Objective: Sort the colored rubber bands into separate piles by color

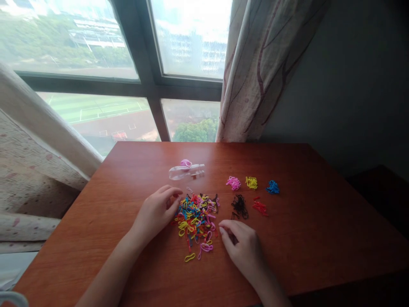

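A mixed pile of small rubber bands in pink, yellow, blue, red and black lies on the brown table. My left hand rests at the pile's left edge, its fingers curved and slightly apart with nothing visible in them. On the right side of the pile, my right hand has thumb and forefinger drawn together; whatever is between them is too small to make out. Beyond it are single-colour heaps: pink bands, yellow bands, blue bands, black bands and red bands.
Behind the pile, a clear plastic bottle lies on its side, with a pink-purple object by it. The wooden table reaches a window with curtains at its sides. A white curved object shows at lower left.
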Tool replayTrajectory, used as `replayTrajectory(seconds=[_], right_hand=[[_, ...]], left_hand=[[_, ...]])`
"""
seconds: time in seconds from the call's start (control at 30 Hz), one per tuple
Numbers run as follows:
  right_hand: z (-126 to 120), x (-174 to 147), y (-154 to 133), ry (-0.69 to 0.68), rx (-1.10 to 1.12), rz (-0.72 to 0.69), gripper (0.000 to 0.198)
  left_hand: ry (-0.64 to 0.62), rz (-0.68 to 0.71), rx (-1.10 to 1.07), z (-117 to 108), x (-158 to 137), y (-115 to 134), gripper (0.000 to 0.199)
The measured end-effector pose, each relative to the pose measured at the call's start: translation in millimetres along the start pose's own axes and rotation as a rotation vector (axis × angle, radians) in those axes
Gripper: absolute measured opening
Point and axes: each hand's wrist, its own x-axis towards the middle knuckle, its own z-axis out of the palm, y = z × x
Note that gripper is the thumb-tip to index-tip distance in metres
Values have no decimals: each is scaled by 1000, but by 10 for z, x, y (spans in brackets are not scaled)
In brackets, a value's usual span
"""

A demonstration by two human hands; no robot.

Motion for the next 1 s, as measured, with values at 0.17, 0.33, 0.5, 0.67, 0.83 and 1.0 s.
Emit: replayTrajectory(seconds=[0.17,0.33,0.5,0.67,0.83,1.0], right_hand=[[6,-11,-3,15,2,-10,18],[7,-10,2,21,-6,-15,17],[-8,-4,-12,9,-15,-13,17],[-16,-3,-25,-1,-13,-3,19],[-17,-15,-27,-3,-10,8,17],[-4,-23,-10,-11,7,14,16]], left_hand=[[-12,-4,90,0,-7,18,21],[-42,16,104,-8,-30,9,24],[-95,53,75,-30,-29,8,20],[-119,68,44,-36,-47,53,15],[-140,101,3,-74,-73,63,14],[-96,65,48,-152,-106,-23,18]])
